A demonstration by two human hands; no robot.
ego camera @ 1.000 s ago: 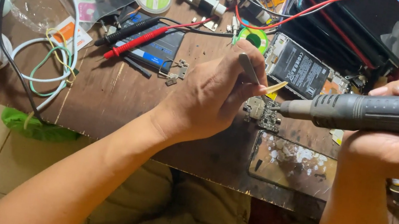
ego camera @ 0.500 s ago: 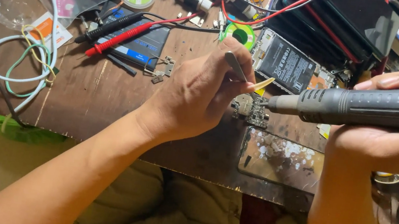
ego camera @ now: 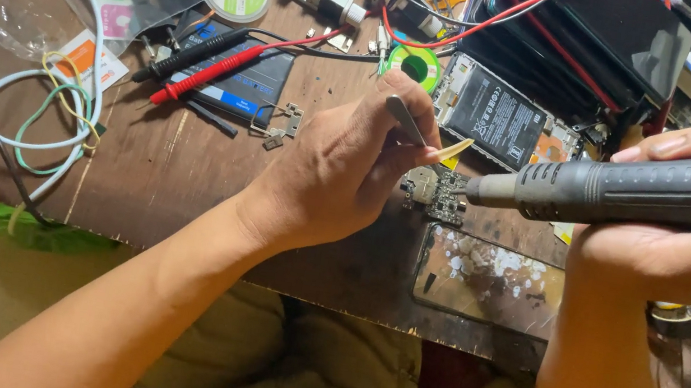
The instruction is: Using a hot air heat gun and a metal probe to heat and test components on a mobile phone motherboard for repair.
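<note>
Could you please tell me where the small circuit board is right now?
In the head view, the small circuit board lies mid-bench, right of centre, between the left hand with tweezers and the soldering iron tip.

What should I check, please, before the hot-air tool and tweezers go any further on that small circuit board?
1. Nozzle of the grey handheld tool aimed at the small circuit board: ok.
2. Right hand wrapped firmly round the tool: ok.
3. Left hand holding the tweezers above the board: ok.
4. Tweezer tips touching a component: cannot tell, the fingers hide them.
5. Board fixed down on the wooden bench: cannot tell, no clamp shows.
6. Opened phone with its battery well away from the nozzle: not ok, it lies just behind the board.
</note>
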